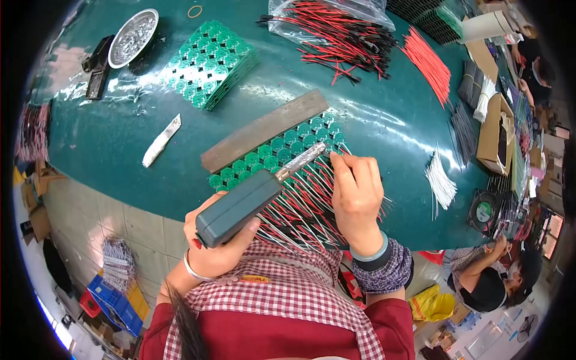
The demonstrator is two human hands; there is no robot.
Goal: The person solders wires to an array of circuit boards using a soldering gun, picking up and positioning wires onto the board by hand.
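My left hand (219,255) is wrapped round a dark grey soldering gun (240,207). Its metal tip (305,161) reaches up to the right, over a panel of round green circuit boards (258,157). Close by the tip, my right hand (358,201) has its thumb and forefinger pinched together; what they hold is too small to make out. Red, white and black wires (297,213) fan from the panel's near side toward my apron, partly hidden by the tool and my right hand. Along the panel's far edge lies a flat brownish bar (264,130).
Beyond the bar sit a stack of green panels (210,63), a metal bowl (134,39) and a whitish strip (162,140). Red and black wires (345,36) lie at the back; red wires (426,65) and white wires (441,181) lie right. A co-worker (489,279) sits at right.
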